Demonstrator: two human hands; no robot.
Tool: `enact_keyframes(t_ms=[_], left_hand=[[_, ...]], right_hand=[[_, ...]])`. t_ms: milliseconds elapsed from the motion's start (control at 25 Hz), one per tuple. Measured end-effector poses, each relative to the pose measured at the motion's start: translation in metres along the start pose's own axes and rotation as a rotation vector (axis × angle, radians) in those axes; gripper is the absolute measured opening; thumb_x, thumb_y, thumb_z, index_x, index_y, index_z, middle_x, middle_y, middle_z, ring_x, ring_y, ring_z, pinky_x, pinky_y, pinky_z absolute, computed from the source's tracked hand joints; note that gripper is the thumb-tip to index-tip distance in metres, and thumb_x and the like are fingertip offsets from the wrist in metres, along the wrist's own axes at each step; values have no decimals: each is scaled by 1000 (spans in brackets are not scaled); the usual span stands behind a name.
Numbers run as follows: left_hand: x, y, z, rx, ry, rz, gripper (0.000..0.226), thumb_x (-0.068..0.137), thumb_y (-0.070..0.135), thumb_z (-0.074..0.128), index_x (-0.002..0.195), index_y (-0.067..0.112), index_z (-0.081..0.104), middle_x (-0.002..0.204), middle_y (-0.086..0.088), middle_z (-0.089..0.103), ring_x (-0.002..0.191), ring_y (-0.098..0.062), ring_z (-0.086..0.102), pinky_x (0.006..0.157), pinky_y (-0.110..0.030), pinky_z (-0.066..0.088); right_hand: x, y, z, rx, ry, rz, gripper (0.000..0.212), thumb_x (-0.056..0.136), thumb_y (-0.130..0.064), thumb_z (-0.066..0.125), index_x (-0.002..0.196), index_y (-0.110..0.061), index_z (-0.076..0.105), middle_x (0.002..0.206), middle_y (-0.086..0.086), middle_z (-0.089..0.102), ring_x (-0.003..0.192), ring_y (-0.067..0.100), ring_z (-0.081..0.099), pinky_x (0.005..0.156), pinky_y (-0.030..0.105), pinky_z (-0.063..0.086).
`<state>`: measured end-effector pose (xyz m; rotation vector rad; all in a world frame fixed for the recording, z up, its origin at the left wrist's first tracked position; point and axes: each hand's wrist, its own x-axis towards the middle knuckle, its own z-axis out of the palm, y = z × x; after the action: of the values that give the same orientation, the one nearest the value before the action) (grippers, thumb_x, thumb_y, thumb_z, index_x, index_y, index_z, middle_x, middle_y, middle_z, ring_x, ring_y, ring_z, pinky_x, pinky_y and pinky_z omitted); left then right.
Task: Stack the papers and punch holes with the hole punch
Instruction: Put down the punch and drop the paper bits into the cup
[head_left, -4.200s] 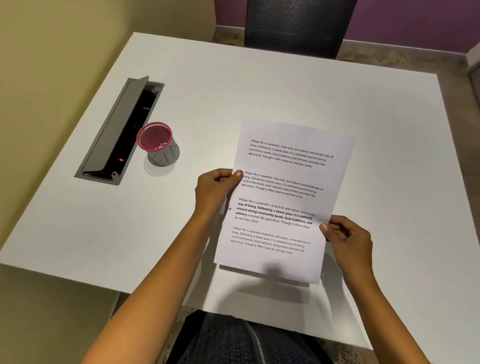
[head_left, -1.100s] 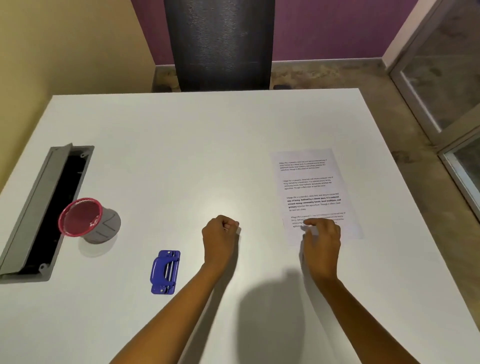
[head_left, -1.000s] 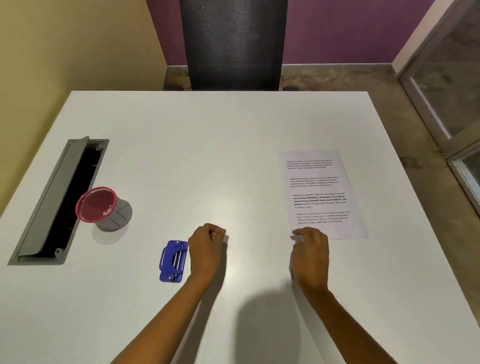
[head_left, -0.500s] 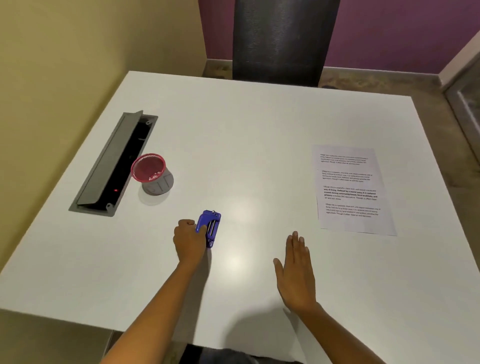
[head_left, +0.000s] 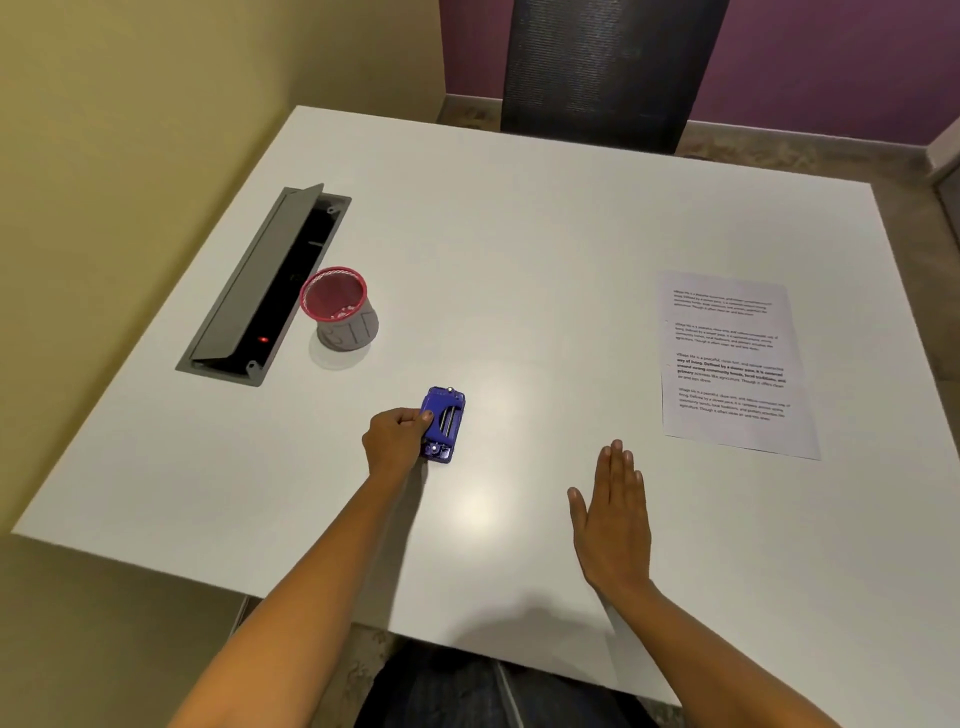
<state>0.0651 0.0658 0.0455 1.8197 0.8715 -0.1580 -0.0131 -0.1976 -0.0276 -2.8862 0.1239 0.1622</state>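
Observation:
A blue hole punch (head_left: 444, 423) lies on the white table (head_left: 519, 234) near the front middle. My left hand (head_left: 396, 439) grips its left side, thumb on top. The printed papers (head_left: 730, 361) lie flat in a stack at the right of the table, apart from both hands. My right hand (head_left: 613, 514) rests palm down on the table with fingers straight, holding nothing, well left of and nearer than the papers.
A grey cup with a red mesh rim (head_left: 340, 309) stands left of centre. Beside it an open grey cable hatch (head_left: 262, 283) is set into the table. A black chair back (head_left: 608, 67) stands at the far edge. A yellow wall runs along the left.
The papers went from both hands to the table at right. My left hand moved left and closed on the hole punch. My right hand left the papers and lies flat.

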Motion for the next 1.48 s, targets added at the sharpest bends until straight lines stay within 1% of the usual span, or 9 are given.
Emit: enact_keyframes(t_ms=[240,560,1080,1160,1240,1320,1360,1440,1480], left_hand=[[3,-20,-60,-97,26,6,12,89,18,64,91,9,71,75,-5,67,64,-16,61,67,-27,53],[39,-59,-155,74,283,-107,8,88,19,64,84,13,67,90,-12,66,85,-26,60,86,-36,49],[55,-72,-163,118,184,-143,12,92,19,60,96,8,63,116,-25,65,91,-30,59,95,-46,50],[44,-70,-156,239,260,-77,27,91,22,62,112,5,57,126,-22,56,107,-35,54,95,-46,48],[23,-69,-141,388,392,149,38,88,19,67,119,5,51,130,-20,44,117,-37,42,91,-44,45],[0,-67,-116,418,387,401,35,85,12,68,116,5,54,127,-18,43,115,-22,43,90,-33,47],[-8,-67,-101,377,338,466,32,84,6,68,114,4,56,126,-17,43,112,-3,45,89,-21,47],[-16,-68,-72,283,232,506,31,82,-3,67,112,2,58,124,-15,43,103,28,37,81,-2,41],[-18,-68,-59,270,199,502,31,82,-4,67,111,2,59,123,-11,43,100,29,35,80,-4,41]], right_hand=[[0,1,1,19,23,-8,69,98,-48,15,153,-8,2,163,8,3,151,18,1,123,37,8],[-2,-1,2,2,27,-11,69,99,-46,16,153,-5,6,162,10,7,151,21,4,123,39,12],[-1,-2,0,5,39,-23,68,99,-44,18,152,-4,8,162,11,8,151,22,5,123,38,9],[0,-2,0,38,41,-31,65,101,-40,23,152,-3,9,162,12,8,151,22,5,124,37,7],[1,-4,-1,130,53,-8,60,103,-33,27,152,-3,11,162,11,11,150,22,7,123,36,6],[1,-13,-3,277,89,53,55,102,-26,34,151,-4,20,159,11,22,148,23,17,122,33,12],[3,-20,-4,346,124,73,49,101,-22,40,146,-5,31,153,11,35,143,26,28,119,33,20],[8,-38,-6,426,213,57,29,96,-13,48,125,-8,49,127,8,54,120,28,46,104,35,36],[11,-49,-8,455,236,33,21,95,-10,49,115,-10,52,116,4,56,111,25,48,97,34,38]])
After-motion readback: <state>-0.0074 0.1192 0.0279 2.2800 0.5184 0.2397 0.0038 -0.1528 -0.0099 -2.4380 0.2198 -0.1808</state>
